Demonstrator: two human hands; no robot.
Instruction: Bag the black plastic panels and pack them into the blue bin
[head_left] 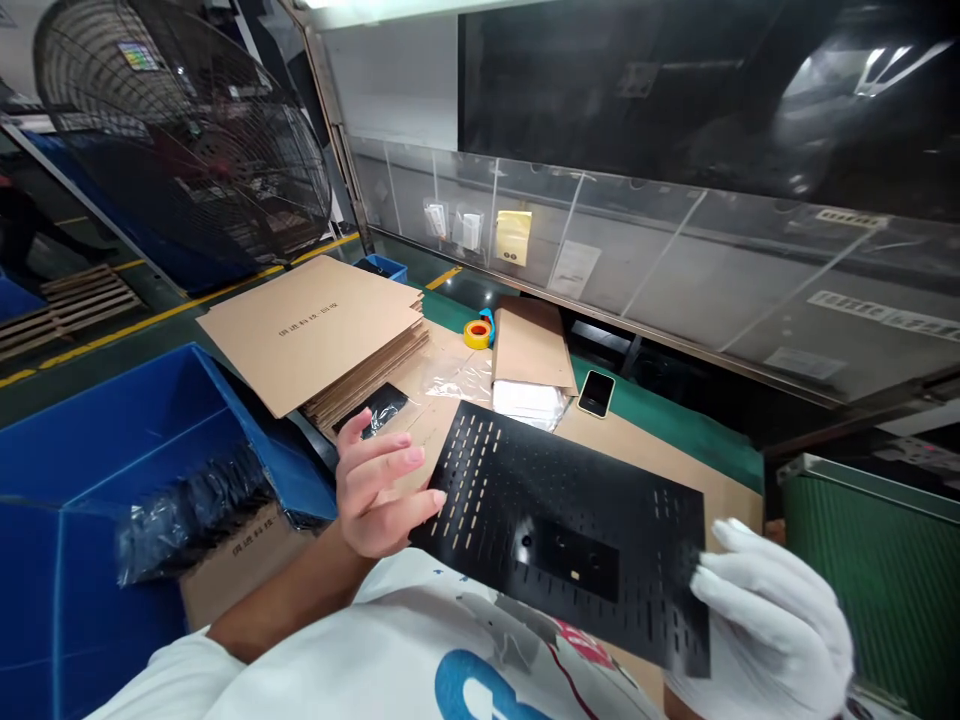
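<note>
Panel [570, 520], black and slotted, between left hand [375, 495] and gloved right hand [772, 630]

Bare left hand [379, 490] curled; gloved right hand [765, 625] seemingly gripping.

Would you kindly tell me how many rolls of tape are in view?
1: a yellow tape roll on the bench beside the brown cardboard sleeve. Others may be hidden behind the cardboard stack.
</note>
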